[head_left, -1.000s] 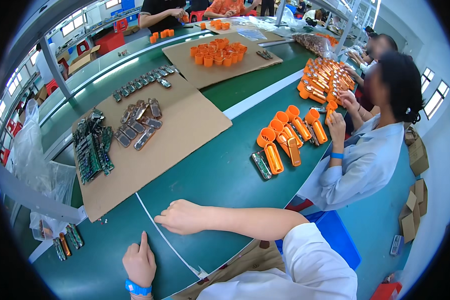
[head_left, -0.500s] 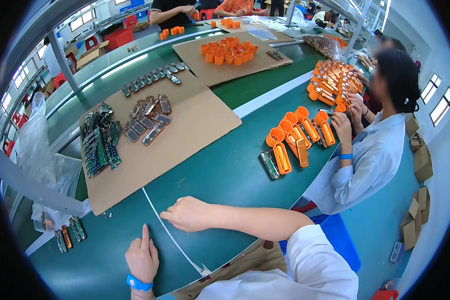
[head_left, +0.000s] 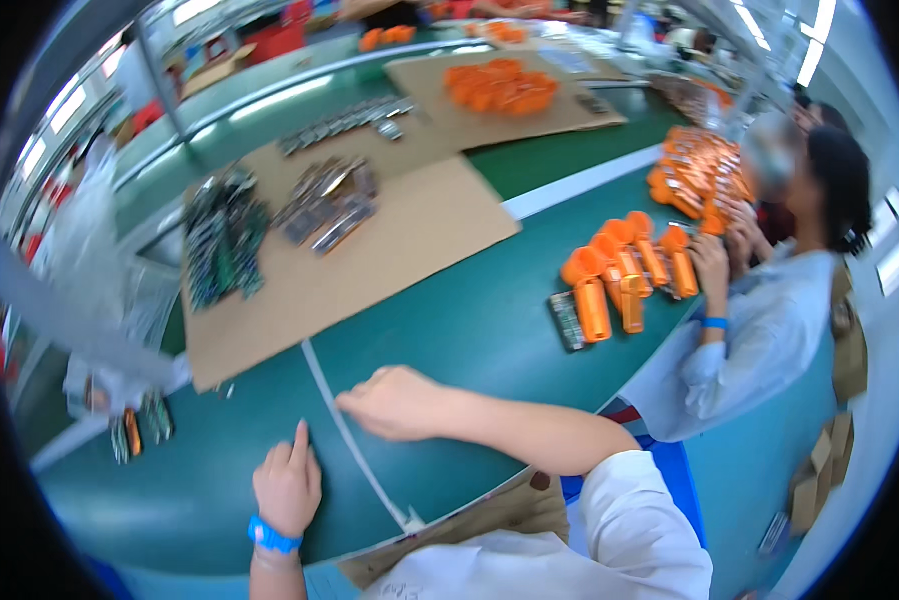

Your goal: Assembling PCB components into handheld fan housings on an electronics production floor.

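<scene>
My left hand (head_left: 288, 490) is low over the green work surface (head_left: 210, 455), its index finger stretched forward and the other fingers partly curled. It holds nothing, and a blue band (head_left: 273, 535) circles the wrist. To its right, my right hand (head_left: 395, 403) is closed in a loose fist with the palm side down. The knuckles of its bent index finger lie beside a thin white line (head_left: 342, 435) that crosses the surface. Nothing shows in its fingers, though the underside is hidden.
Ahead, a cardboard sheet (head_left: 410, 235) bears green circuit boards (head_left: 225, 240) and metallic oblong parts (head_left: 330, 200). Orange cup-topped casings (head_left: 592, 308) and a circuit board (head_left: 567, 320) lie to the right, near a co-worker's hands (head_left: 712, 262). A few boards (head_left: 157, 418) lie far left.
The view has shifted and blurred, so the cardboard and the casings appear further right and slightly higher. Both my hands keep nearly the same pose.
</scene>
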Available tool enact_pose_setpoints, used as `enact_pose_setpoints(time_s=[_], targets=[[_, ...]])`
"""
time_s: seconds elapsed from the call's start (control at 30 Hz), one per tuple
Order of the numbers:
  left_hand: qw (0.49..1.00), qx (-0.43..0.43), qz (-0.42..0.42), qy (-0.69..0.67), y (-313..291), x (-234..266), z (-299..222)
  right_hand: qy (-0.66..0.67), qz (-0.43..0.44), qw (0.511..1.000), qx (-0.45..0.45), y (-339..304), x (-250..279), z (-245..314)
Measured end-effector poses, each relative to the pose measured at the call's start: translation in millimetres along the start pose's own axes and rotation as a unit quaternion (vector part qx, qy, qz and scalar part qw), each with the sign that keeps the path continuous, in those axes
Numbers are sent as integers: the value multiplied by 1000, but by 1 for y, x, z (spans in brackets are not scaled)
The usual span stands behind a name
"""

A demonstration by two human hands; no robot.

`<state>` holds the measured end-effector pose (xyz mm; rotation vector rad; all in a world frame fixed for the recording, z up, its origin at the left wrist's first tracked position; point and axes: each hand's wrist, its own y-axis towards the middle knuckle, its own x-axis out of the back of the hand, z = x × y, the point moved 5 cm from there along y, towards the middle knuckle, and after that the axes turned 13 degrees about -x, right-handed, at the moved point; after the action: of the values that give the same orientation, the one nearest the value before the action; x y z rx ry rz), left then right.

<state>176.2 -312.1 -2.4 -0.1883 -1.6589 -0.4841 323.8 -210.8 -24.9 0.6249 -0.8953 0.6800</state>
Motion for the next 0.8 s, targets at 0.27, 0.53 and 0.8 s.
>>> enact_pose_setpoints(time_s=[0.27,0.53,0.8], targets=[[996,20,-78,-48,7,0,7,3,-13,1000,-6,-1,22,-1],[978,111,-169,-58,-3,12,25,5,2,1000,-4,1,20,2],[994,-29,-78,-69,2,7,10,17,19,999,-25,1,19,0]])
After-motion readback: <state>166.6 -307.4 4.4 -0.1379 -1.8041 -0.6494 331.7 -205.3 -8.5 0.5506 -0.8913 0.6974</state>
